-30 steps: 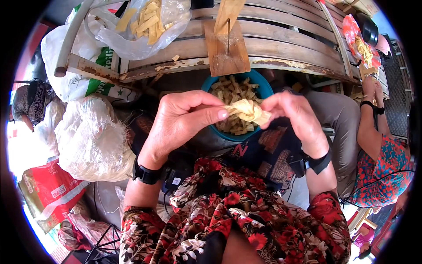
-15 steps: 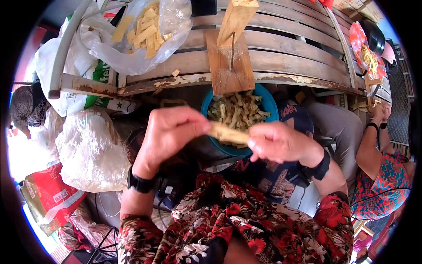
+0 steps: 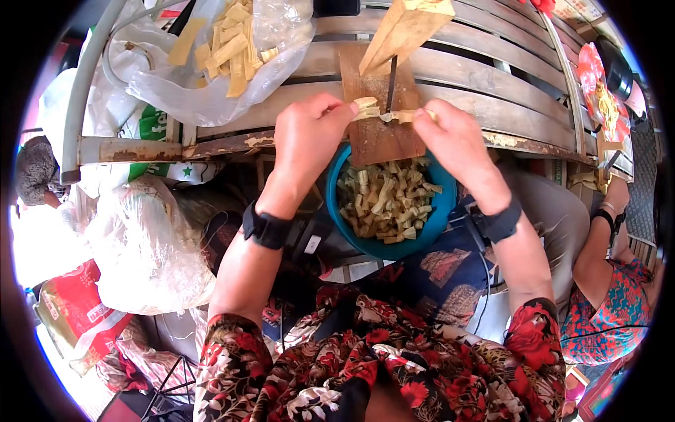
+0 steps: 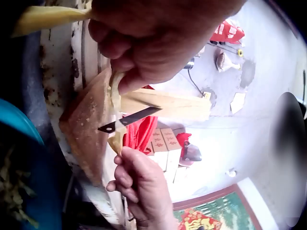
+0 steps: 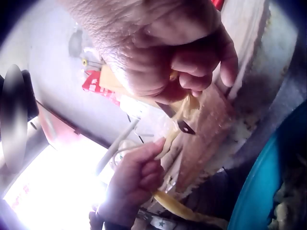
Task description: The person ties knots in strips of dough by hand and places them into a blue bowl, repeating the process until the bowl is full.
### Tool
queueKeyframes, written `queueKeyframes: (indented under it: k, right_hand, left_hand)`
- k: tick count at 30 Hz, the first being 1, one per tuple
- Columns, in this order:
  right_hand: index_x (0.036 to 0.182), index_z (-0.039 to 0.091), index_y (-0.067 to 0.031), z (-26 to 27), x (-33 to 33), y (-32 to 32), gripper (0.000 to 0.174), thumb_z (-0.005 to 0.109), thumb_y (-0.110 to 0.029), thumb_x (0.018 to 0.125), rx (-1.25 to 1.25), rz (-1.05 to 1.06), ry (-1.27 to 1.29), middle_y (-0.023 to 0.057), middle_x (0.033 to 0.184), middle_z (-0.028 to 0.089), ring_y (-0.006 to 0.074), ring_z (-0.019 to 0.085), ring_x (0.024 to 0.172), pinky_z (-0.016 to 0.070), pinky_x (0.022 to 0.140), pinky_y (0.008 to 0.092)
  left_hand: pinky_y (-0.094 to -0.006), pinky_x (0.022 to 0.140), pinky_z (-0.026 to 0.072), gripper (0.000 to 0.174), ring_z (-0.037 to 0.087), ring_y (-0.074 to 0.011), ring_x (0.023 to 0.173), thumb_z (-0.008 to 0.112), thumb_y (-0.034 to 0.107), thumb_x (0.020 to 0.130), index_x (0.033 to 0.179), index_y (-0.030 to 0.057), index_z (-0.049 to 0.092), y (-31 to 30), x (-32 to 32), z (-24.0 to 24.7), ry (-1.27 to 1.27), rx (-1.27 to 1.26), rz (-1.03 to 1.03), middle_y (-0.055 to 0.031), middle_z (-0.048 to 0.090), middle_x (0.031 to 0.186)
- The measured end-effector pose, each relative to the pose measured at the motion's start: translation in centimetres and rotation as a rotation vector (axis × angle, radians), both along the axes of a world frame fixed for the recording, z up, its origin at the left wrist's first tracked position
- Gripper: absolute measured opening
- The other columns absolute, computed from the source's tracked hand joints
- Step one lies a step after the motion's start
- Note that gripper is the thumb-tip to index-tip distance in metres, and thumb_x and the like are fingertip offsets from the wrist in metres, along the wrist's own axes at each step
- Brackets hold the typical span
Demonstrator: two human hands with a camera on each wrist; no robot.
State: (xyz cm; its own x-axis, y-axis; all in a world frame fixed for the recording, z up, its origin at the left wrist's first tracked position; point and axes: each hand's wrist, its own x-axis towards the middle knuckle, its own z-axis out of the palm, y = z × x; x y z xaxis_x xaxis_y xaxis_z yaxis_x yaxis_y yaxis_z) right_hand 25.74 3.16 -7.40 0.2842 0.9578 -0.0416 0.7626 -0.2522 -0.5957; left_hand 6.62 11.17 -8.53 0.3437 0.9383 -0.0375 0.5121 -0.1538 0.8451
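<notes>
Pinched between both hands, a pale yellow strip that looks like tofu skin (image 3: 367, 111) is stretched across a blade. My left hand (image 3: 309, 137) holds it on the left of the blade, and my right hand (image 3: 457, 144) grips the other side. The dark upright blade (image 4: 132, 120) crosses the strip close above a wooden board (image 3: 385, 144). A loose tail of the strip (image 5: 175, 206) trails from the left hand in the right wrist view. Below the board, a teal tub (image 3: 439, 221) holds many short cut pieces (image 3: 383, 200).
A wooden block (image 3: 404, 35) leans over the board on the slatted bench (image 3: 492, 91). To its left lies a clear plastic bag (image 3: 183, 95) of yellow strips (image 3: 235, 49). White sacks (image 3: 151, 246) stand at the left. Another person (image 3: 608, 295) sits at the right.
Both hands have moved forward from over the tub to the blade. The piece, bunched and twisted a second ago, was straightened out and is now stretched against the blade.
</notes>
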Motion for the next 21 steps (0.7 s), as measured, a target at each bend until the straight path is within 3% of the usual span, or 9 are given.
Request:
queueKeyframes:
  k: [2, 3, 6, 8, 10, 12, 14, 16, 21]
  right_hand:
    - [0.083, 0.060, -0.0020, 2.1, 0.1, -1.6, 0.026, 0.057, -0.028, 0.085, -0.025, -0.032, 0.134, 0.0126, 0.064, 0.057, 0.0178, 0.056, 0.059, 0.0445, 0.058, 0.0303]
    - [0.087, 0.061, -0.0034, 2.9, -0.2, -2.2, 0.024, 0.057, -0.026, 0.084, -0.026, -0.001, 0.069, 0.0162, 0.070, 0.059, 0.0245, 0.058, 0.061, 0.0459, 0.060, 0.0316]
    - [0.088, 0.061, -0.0037, 3.3, -0.7, -3.4, 0.023, 0.057, -0.025, 0.083, -0.036, 0.008, -0.106, 0.0177, 0.072, 0.060, 0.0294, 0.058, 0.063, 0.0465, 0.061, 0.0326]
    - [0.084, 0.061, -0.0038, 2.7, 0.0, -4.6, 0.023, 0.057, -0.026, 0.083, -0.006, 0.029, -0.136, 0.0166, 0.070, 0.060, 0.0314, 0.058, 0.064, 0.0465, 0.061, 0.0361]
    - [0.076, 0.060, -0.0043, 3.1, 0.1, -6.0, 0.025, 0.054, -0.028, 0.084, 0.052, 0.066, -0.078, 0.0172, 0.066, 0.059, 0.0363, 0.059, 0.066, 0.0461, 0.061, 0.0426]
    - [0.091, 0.065, -0.0060, 4.7, -0.9, -7.7, 0.036, 0.057, -0.040, 0.085, -0.085, 0.116, 0.114, 0.0139, 0.078, 0.062, 0.0313, 0.060, 0.074, 0.0475, 0.068, 0.0366]
    - [0.100, 0.064, -0.0036, 4.4, -2.4, -8.9, 0.034, 0.057, -0.035, 0.088, 0.261, 0.246, 0.000, 0.0109, 0.089, 0.064, 0.0226, 0.061, 0.081, 0.0477, 0.073, 0.0303]
    - [0.104, 0.062, 0.0006, 6.4, -4.7, -10.0, 0.027, 0.055, -0.022, 0.091, 0.288, 0.216, 0.558, 0.0067, 0.093, 0.064, 0.0150, 0.060, 0.086, 0.0469, 0.076, 0.0257]
    - [0.099, 0.060, 0.0016, 4.0, -3.2, -11.4, 0.021, 0.051, -0.016, 0.093, 0.505, -0.153, 1.072, 0.0067, 0.083, 0.061, 0.0103, 0.055, 0.067, 0.0454, 0.064, 0.0217]
  left_hand:
    - [-0.0221, 0.056, 0.0407, 0.022, 0.050, -0.0071, 0.061, 0.067, 0.019, 0.082, 0.083, -0.0031, 0.066, -1.1, -1.0, 1.3, -0.196, -0.129, -0.043, 0.0024, 0.058, 0.068]
    - [-0.0205, 0.054, 0.0379, 0.022, 0.048, -0.0062, 0.060, 0.067, 0.020, 0.082, 0.084, -0.0025, 0.066, -1.9, -1.1, 2.5, -0.200, -0.177, -0.044, 0.0035, 0.057, 0.069]
    - [-0.0187, 0.050, 0.0318, 0.021, 0.041, -0.0028, 0.056, 0.068, 0.019, 0.082, 0.083, -0.0013, 0.065, -4.0, -1.2, 5.6, -0.323, -0.350, -0.070, 0.0047, 0.053, 0.065]
    - [-0.0178, 0.042, 0.0199, 0.016, 0.033, 0.0005, 0.047, 0.066, 0.017, 0.083, 0.082, 0.0013, 0.065, -4.9, -2.5, 7.8, -0.451, -0.517, -0.033, 0.0077, 0.047, 0.058]
    - [-0.0174, 0.041, 0.0186, 0.014, 0.032, 0.0007, 0.045, 0.066, 0.015, 0.083, 0.083, 0.0015, 0.066, -5.8, -4.0, 9.2, -0.556, -0.505, -0.004, 0.0082, 0.047, 0.056]
    - [-0.0176, 0.042, 0.0231, 0.014, 0.035, 0.0000, 0.047, 0.066, 0.017, 0.083, 0.085, 0.0034, 0.067, -7.1, -3.9, 9.7, -0.411, -0.397, -0.061, 0.0081, 0.048, 0.058]
    - [-0.0169, 0.044, 0.0285, 0.015, 0.041, -0.0004, 0.052, 0.066, 0.018, 0.084, 0.085, 0.0038, 0.067, -8.2, -3.4, 8.7, -0.407, -0.368, -0.150, 0.0070, 0.051, 0.061]
    - [-0.0170, 0.047, 0.0360, 0.016, 0.048, -0.0007, 0.059, 0.065, 0.020, 0.085, 0.087, 0.0042, 0.066, -9.7, -2.6, 7.1, -0.474, -0.284, -0.258, 0.0051, 0.055, 0.065]
    - [-0.0207, 0.052, 0.0442, 0.010, 0.055, -0.0041, 0.063, 0.063, 0.009, 0.085, 0.094, 0.0058, 0.066, -13.2, -5.4, 10.2, -0.628, -0.448, -0.390, 0.0010, 0.062, 0.076]
